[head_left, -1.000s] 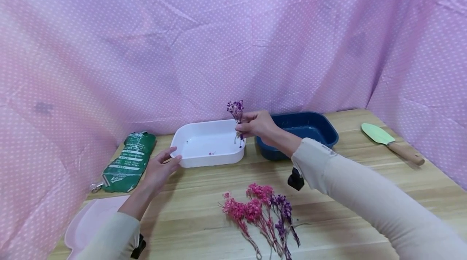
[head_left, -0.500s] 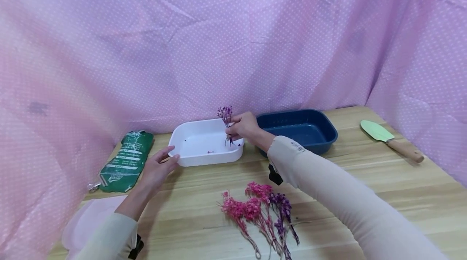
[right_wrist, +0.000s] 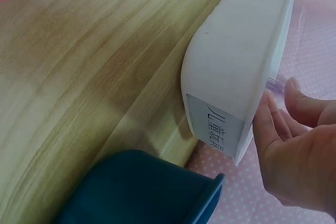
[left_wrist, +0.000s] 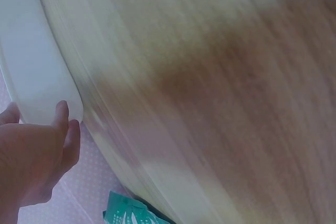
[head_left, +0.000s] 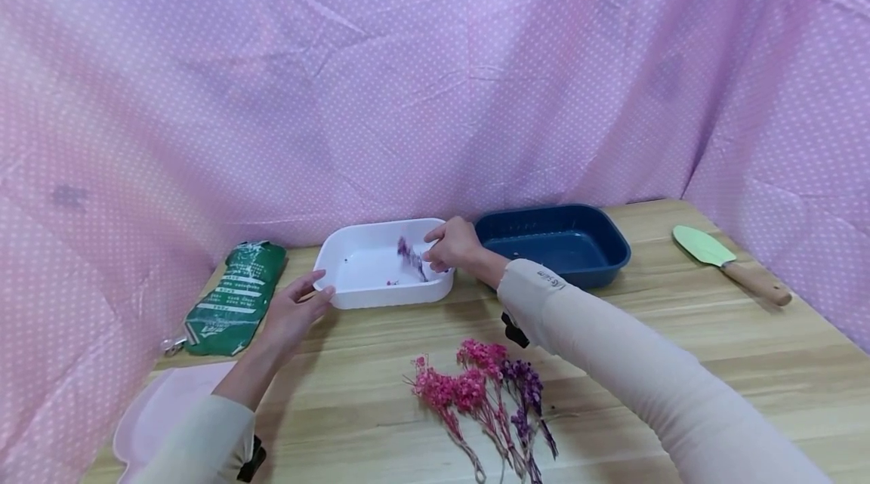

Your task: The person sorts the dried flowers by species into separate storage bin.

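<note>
The white plastic box (head_left: 381,299) stands at the back of the table, with bits of flower inside. My left hand (head_left: 299,310) touches its left end, the fingers fairly straight and spread at the corner. Over the box's right end, my right hand (head_left: 457,244) has its thumb and fingertips apart. A small purple dried-flower bunch (head_left: 410,256) is blurred and tilted inside the box, just off those fingertips. In the right wrist view, a purple blur (right_wrist: 275,84) lies between thumb and box rim. Pink dried flowers (head_left: 469,389) and purple dried flowers (head_left: 525,386) lie nearer on the table.
A dark blue box (head_left: 598,272) stands right of the white one. Farther right lies a green trowel (head_left: 703,245) with a wooden handle. At left are a green packet (head_left: 234,303) and a pink board (head_left: 170,401). A pink dotted cloth (head_left: 435,76) hangs behind the table.
The right hand has moved left and down to the white box. The purple bunch, earlier upright in its fingers, has come down into the box and tilted. The left hand stays put.
</note>
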The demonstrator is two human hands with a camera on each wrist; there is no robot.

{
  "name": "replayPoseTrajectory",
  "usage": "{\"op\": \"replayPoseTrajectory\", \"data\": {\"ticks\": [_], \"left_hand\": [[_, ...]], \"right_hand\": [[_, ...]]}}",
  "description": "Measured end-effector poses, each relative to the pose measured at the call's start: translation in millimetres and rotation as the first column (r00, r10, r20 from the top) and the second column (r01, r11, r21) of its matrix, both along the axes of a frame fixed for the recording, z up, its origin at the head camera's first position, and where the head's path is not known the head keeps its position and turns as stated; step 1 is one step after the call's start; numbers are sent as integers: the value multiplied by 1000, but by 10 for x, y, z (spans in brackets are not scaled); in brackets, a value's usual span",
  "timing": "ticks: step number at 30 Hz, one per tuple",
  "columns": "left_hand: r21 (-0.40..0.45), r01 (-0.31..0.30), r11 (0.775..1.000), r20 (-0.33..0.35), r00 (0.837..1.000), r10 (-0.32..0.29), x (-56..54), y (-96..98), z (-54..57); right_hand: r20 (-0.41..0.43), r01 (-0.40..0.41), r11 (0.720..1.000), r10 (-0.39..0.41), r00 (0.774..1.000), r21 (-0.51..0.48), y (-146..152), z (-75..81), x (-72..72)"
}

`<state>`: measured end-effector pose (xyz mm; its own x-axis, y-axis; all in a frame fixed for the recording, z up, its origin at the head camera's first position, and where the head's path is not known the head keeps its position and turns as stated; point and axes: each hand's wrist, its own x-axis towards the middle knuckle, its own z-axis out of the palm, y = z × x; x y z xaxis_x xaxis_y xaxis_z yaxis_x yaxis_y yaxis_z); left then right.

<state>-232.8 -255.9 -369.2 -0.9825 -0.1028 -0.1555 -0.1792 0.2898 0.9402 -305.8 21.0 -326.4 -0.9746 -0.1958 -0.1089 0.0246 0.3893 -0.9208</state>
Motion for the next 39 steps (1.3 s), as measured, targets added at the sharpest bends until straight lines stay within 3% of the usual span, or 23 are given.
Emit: {"op": "replayPoseTrajectory", "data": {"ticks": [8,14,20,29,39], "left_hand": [[10,5,1000,-11,1000,-5,-2,-3,0],[7,5,1000,-13,1000,-5,-3,-6,-4],[3,5,1000,-29,1000,-5,-8,-18,-18],[8,9,1000,-42,999,-8,-3,-15,-19],[15,24,1000,-34,999,-24,19,-20,-12]], "right_hand": [[-77,-88,994,92,993,59,176,124,205],[-104,-153,988,151,983,-17,424,255,555],[-69,-146,988,142,987,-58,743,327,909],[-47,-152,987,154,987,56,1144,215,1352],[-33,-135,989,137,990,56,1352,-105,1607]]}}
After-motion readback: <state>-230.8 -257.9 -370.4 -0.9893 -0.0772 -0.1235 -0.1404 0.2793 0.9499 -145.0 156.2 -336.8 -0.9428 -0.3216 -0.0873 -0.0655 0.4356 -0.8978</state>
